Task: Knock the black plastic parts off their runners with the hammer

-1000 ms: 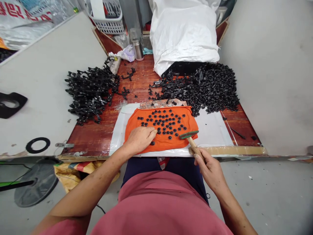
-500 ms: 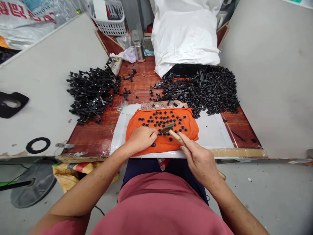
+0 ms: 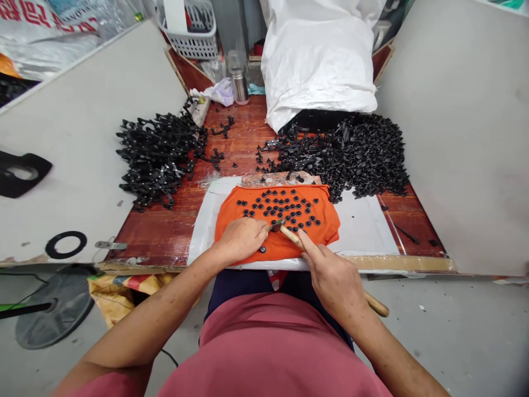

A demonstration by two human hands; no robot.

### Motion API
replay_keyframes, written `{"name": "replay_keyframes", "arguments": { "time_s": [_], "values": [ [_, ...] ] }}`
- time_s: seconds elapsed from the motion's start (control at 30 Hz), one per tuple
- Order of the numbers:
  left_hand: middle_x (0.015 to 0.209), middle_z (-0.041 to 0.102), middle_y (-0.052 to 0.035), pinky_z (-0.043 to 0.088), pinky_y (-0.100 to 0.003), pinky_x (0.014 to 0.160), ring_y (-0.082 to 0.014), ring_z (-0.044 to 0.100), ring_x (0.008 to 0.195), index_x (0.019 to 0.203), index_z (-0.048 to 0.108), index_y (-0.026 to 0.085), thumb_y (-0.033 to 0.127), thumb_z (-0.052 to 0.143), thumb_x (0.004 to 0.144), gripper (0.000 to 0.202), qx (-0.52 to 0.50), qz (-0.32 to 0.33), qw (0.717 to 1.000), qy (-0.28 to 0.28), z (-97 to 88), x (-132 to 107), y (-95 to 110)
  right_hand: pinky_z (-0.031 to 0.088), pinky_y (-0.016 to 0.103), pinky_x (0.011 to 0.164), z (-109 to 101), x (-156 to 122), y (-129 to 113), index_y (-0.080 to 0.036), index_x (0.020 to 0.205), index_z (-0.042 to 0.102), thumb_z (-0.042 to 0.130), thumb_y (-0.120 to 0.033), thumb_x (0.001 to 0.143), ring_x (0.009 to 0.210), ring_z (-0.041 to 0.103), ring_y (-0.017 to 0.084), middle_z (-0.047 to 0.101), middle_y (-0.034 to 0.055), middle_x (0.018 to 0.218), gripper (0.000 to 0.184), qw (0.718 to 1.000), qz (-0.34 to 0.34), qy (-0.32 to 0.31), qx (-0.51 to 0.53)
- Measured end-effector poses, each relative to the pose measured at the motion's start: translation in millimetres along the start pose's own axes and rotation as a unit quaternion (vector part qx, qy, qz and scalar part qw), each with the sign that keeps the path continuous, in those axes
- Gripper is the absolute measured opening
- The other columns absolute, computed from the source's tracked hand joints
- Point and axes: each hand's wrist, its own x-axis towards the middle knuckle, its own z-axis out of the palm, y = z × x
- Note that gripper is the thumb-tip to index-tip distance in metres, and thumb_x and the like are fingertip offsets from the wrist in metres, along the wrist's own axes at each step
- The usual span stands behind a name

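Observation:
My left hand rests on the orange cloth, fingers pinched together at a small black round part by the hammer's head. Whether it grips that part I cannot make out. My right hand is wrapped round the wooden handle of a small hammer, whose head touches down next to my left fingertips. Several small black round parts lie in rows on the cloth. One loose part sits near my left hand.
A heap of black strip-like parts lies at the left of the red wooden table, a bigger heap of black parts at the right under a white sack. A metal flask and a basket stand behind. Grey panels flank both sides.
My right hand swung the hammer from the cloth's right edge leftward to my left fingertips. The left hand stayed in place.

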Motion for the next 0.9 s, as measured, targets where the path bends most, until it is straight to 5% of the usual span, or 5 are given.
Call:
{"name": "replay_keyframes", "arguments": {
  "time_s": [0.17, 0.3, 0.57, 0.77, 0.9],
  "values": [
    [0.075, 0.063, -0.0020, 0.037, -0.030, 0.069, -0.0194, 0.059, 0.075, 0.101, 0.063, 0.020, 0.032, 0.041, 0.099, 0.025, -0.172, 0.002, 0.984, 0.041, 0.5, -9.9, -7.5, 0.060, 0.031, 0.083, -3.9, -3.0, 7.7, -0.025, 0.157, 0.045, 0.042, -0.027, 0.107, 0.099, 0.076, 0.023, 0.073, 0.0098, 0.128, 0.050, 0.988, 0.024, 0.036, 0.151],
    [0.069, 0.043, 0.0071, 0.036, -0.024, 0.064, -0.0127, 0.045, 0.063, 0.136, 0.045, 0.023, 0.031, 0.052, 0.093, 0.044, -0.418, 0.019, 0.905, 0.082, -3.4, -23.8, -11.6, 0.056, 0.036, 0.100, -10.4, -9.0, 21.9, -0.028, 0.158, 0.043, 0.044, -0.030, 0.108, 0.122, 0.068, 0.023, 0.064, 0.0070, 0.145, 0.051, 0.964, 0.072, 0.075, 0.244],
    [0.073, 0.038, 0.0064, 0.025, -0.017, 0.043, -0.0062, 0.027, 0.052, 0.103, 0.061, 0.021, 0.036, 0.070, 0.081, 0.028, -0.618, -0.054, 0.772, 0.140, 14.1, -11.8, -1.8, 0.059, 0.037, 0.097, -2.6, -16.4, 27.1, -0.029, 0.156, 0.048, 0.043, -0.032, 0.107, 0.119, 0.070, 0.025, 0.068, 0.0058, 0.140, 0.049, 0.968, 0.090, 0.044, 0.230],
    [0.072, 0.042, 0.0056, 0.023, -0.016, 0.043, -0.0052, 0.031, 0.052, 0.103, 0.064, 0.018, 0.027, 0.069, 0.078, 0.028, -0.659, -0.059, 0.737, 0.140, 16.5, -9.9, 3.8, 0.059, 0.035, 0.093, -2.2, -19.2, 27.7, -0.030, 0.155, 0.049, 0.044, -0.032, 0.107, 0.119, 0.070, 0.025, 0.067, 0.0053, 0.140, 0.048, 0.969, 0.098, 0.041, 0.223],
    [0.073, 0.052, 0.0046, 0.034, -0.018, 0.047, -0.0045, 0.044, 0.050, 0.111, 0.065, 0.017, 0.027, 0.069, 0.082, 0.031, -0.651, -0.039, 0.749, 0.114, 15.0, -20.2, 6.7, 0.056, 0.036, 0.096, -4.3, -15.7, 27.3, -0.028, 0.154, 0.049, 0.043, -0.032, 0.107, 0.119, 0.069, 0.025, 0.068, 0.0058, 0.140, 0.048, 0.961, 0.097, 0.039, 0.255]
  ]
}}
